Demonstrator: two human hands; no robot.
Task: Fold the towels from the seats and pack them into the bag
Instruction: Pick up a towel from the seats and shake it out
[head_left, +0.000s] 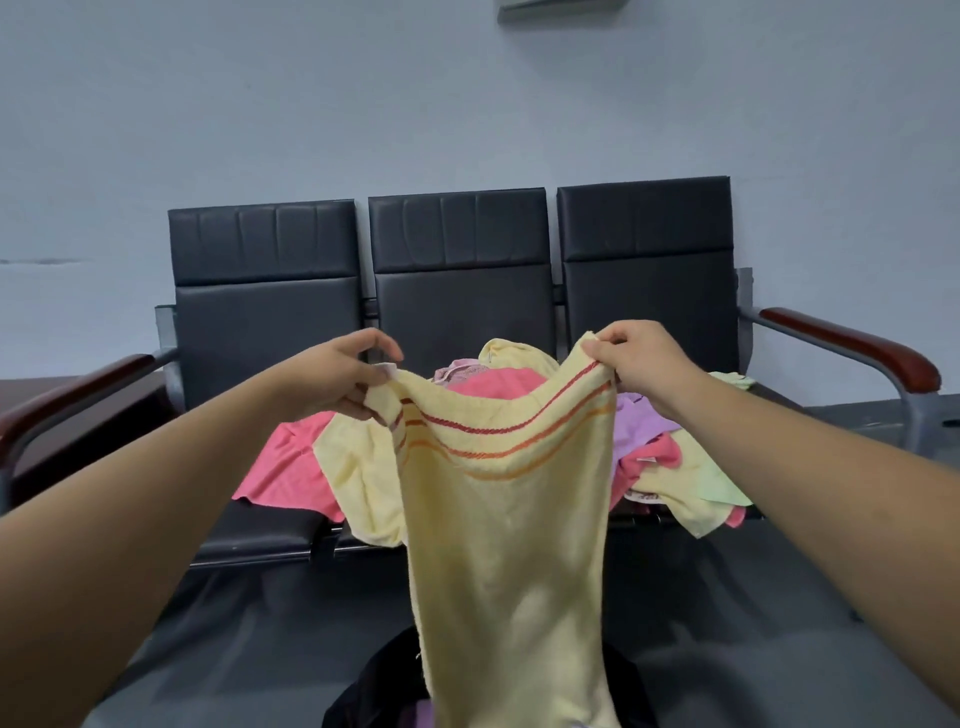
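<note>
While facing a row of three black padded seats across mid-frame, holds a yellow towel up by its top edge. Pinches one upper corner with the left hand, left of centre, fingers and thumb curled onto the cloth. Pinches the other upper corner with the right hand, right of centre, likewise clamped on the fabric. Keeps both bare forearms reaching in from the lower corners. Lets the towel hang spread between the two hands, red and orange stripes sagging near the top, lower end running off the bottom edge. Hides part of a black bag at bottom centre, with a scrap of purple cloth showing in it.

Behind the held towel, on the seat cushions: a loose heap with a pink towel spilling left, a purple towel and a pale green towel to the right, plus more yellow cloth.

At either end of the row: reddish-brown armrests on grey metal frames. Above, across the upper half: a plain pale blue-grey wall, with the edge of a light fixture at top centre. Below the seats: a dark grey floor.
</note>
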